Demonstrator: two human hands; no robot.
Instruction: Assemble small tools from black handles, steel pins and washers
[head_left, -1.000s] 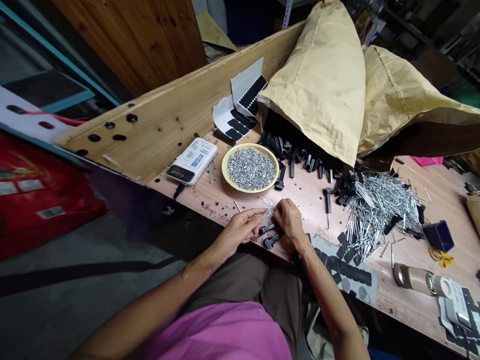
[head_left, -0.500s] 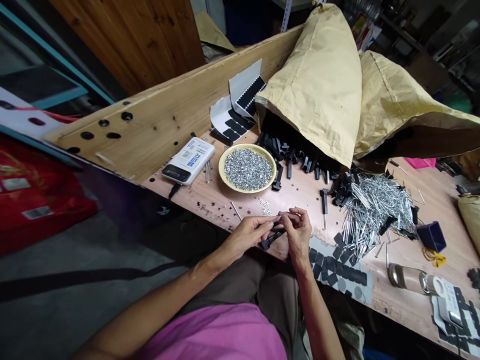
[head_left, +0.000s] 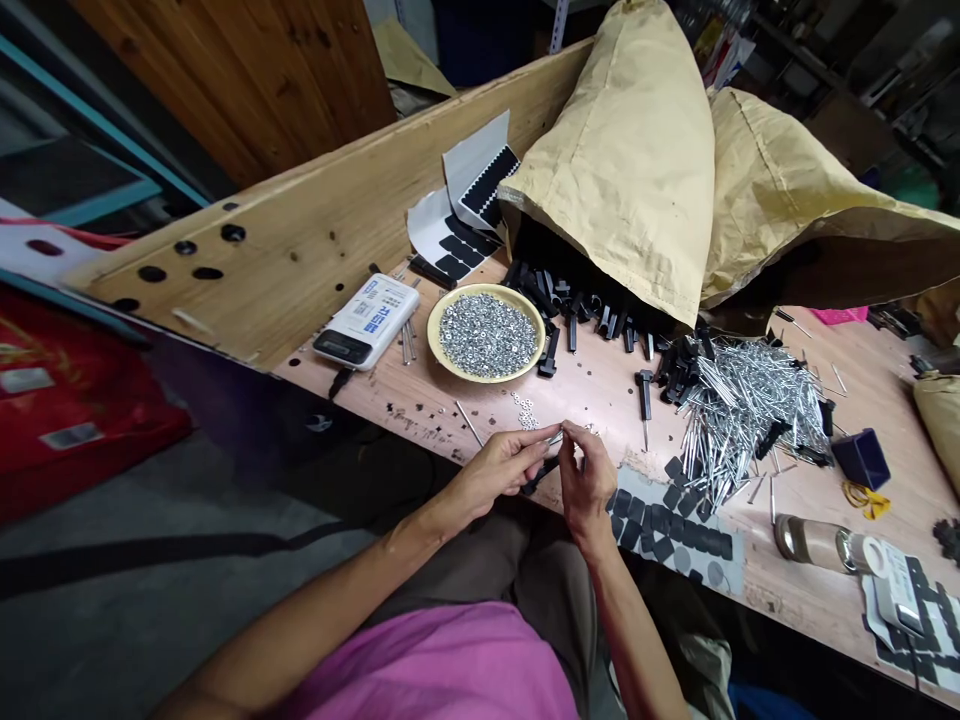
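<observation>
My left hand (head_left: 501, 466) is closed, its thumb and fingers pinching a thin silvery metal rod (head_left: 555, 437) above the table's front edge. At the other end of the rod, the fingertips of my right hand (head_left: 587, 482) are pressed together; whether they hold a smaller piece too is hidden. A black plastic part (head_left: 538, 476) lies partly covered beneath my hands. Just beyond them is a small cluster of loose nuts (head_left: 524, 411). The yellow bowl (head_left: 433, 350) behind is full of small shiny nuts (head_left: 487, 335).
A large heap of long metal bolts (head_left: 757, 405) lies right, beside black plastic parts (head_left: 679, 370). Paper sacks (head_left: 622, 150) stand behind. A white scale-like device (head_left: 367, 322) sits left; a sheet of black pads (head_left: 675, 530), glass bottle (head_left: 814, 545) and dark blue box (head_left: 862, 458) are right.
My right hand has turned and its fingers have folded in toward the rod's end. My left hand stays nearly in place. The view has shifted slightly.
</observation>
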